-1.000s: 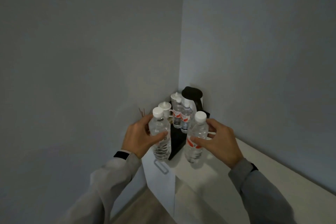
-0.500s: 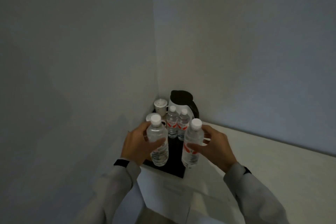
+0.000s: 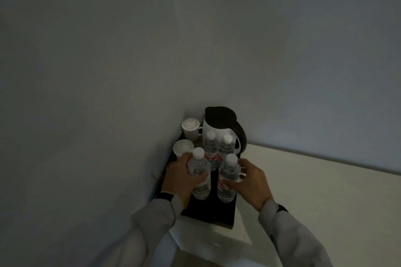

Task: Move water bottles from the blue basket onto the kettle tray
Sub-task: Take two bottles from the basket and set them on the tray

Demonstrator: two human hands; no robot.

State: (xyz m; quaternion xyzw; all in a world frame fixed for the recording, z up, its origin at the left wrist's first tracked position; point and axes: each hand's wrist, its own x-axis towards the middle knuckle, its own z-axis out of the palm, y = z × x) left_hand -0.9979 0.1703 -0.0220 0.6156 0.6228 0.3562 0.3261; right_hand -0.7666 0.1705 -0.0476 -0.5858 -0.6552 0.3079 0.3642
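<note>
Black rectangular kettle tray (image 3: 213, 212) is my landmark: my left hand (image 3: 181, 176) and right hand (image 3: 251, 182) each grip a clear plastic water bottle (image 3: 200, 176) (image 3: 227, 180) low over its near half. Next I judge: set both down, then release.

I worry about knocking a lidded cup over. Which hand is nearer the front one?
The left hand: it grips a bottle right below the front lidded cup. The right hand holds its bottle farther off, across the tray.
</note>
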